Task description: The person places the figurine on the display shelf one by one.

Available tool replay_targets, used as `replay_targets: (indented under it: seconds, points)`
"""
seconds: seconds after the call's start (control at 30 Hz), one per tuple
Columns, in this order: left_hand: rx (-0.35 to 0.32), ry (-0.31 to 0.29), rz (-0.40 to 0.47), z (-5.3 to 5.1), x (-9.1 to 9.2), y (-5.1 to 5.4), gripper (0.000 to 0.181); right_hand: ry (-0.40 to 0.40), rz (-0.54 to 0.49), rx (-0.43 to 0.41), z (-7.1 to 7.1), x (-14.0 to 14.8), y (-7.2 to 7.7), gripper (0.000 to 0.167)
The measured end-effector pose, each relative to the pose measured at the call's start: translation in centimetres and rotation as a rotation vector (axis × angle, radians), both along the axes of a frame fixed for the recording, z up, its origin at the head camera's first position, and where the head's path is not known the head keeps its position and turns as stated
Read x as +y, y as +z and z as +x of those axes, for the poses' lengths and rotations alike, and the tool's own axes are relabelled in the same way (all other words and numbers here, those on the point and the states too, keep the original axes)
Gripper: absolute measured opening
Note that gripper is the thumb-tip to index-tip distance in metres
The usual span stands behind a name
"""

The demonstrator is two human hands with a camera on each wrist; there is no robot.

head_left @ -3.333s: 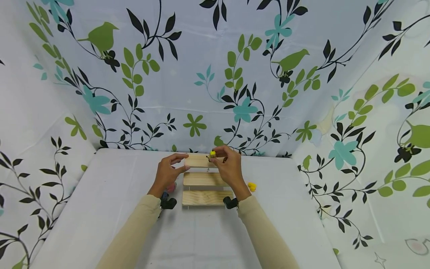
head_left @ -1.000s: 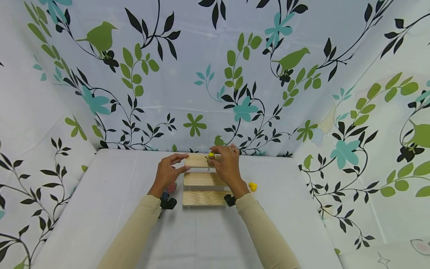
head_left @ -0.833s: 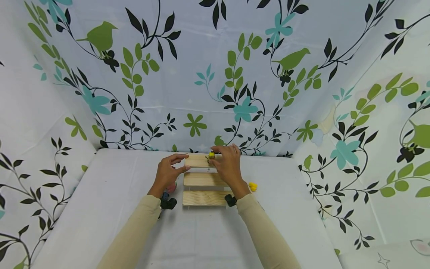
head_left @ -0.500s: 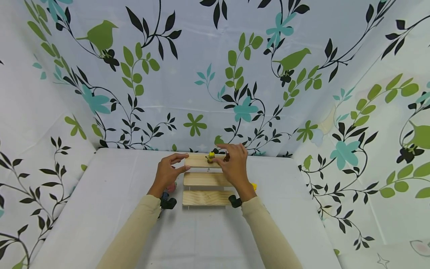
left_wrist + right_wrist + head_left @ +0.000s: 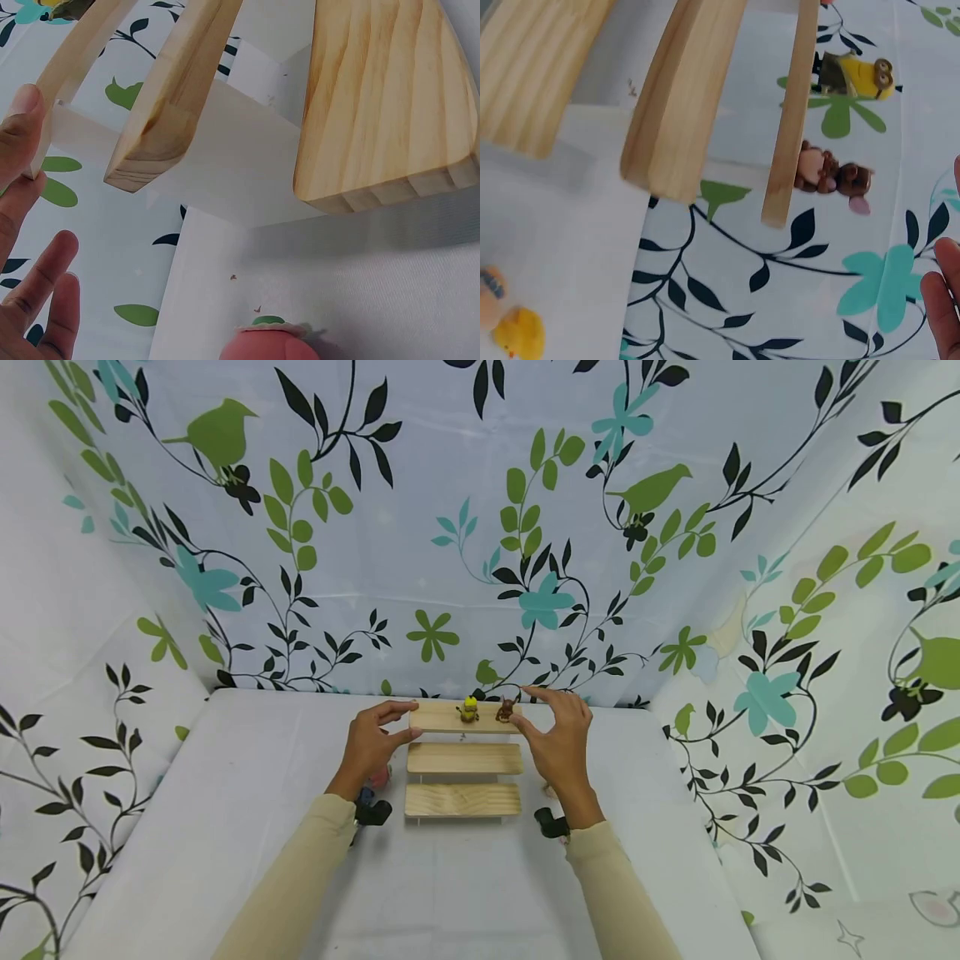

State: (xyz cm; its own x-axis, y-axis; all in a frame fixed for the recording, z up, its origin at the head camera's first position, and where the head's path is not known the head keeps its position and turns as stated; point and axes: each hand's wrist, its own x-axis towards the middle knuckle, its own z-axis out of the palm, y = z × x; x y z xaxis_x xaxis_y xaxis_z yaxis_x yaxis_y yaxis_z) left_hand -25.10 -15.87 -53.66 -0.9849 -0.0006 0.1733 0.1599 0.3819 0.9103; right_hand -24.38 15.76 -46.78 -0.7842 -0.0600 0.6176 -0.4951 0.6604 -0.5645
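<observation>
A three-tier wooden display stand (image 5: 463,758) stands before me. On its top board (image 5: 438,717) stand a yellow minion figurine (image 5: 862,76) and, at the right end, a brown mouse figurine (image 5: 832,176) with large ears. My left hand (image 5: 372,743) pinches the left end of that board between thumb and fingers; in the left wrist view the fingertips (image 5: 28,99) touch its end. My right hand (image 5: 558,743) is spread beside the board's right end, thumb close to the mouse figurine. In the right wrist view its fingers are apart from both figurines.
Left of the stand, partly behind my left wrist, is a pink figurine with a green top (image 5: 270,345). To the right lie a small yellow duck (image 5: 521,334) and another partly seen figurine (image 5: 490,298). Patterned cloth (image 5: 450,527) hangs behind the white table (image 5: 435,885).
My right hand has moved right and let go, uncovering the brown mouse figurine on the top board. The left hand keeps its hold on the board's left end.
</observation>
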Motion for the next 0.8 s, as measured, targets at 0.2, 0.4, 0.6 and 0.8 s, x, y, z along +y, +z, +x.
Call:
replay_targets:
  seconds: [0.2,0.4,0.6,0.8]
  points:
    - [-0.008,0.007,0.009,0.0,0.0,0.0,0.045,-0.03,-0.027,-0.011,0.9,1.9,-0.7,0.052]
    - [-0.021,-0.001,-0.005,0.0,0.0,0.1,0.046,-0.089,-0.051,-0.038,1.9,3.5,-1.9,0.051]
    - [-0.015,0.001,-0.005,-0.2,-0.1,0.1,0.046,-0.129,-0.081,-0.091,2.9,4.7,-3.3,0.048]
    - [-0.019,0.002,-0.002,-0.3,-0.1,-0.1,0.046,-0.154,-0.114,-0.152,4.2,5.7,-5.2,0.046]
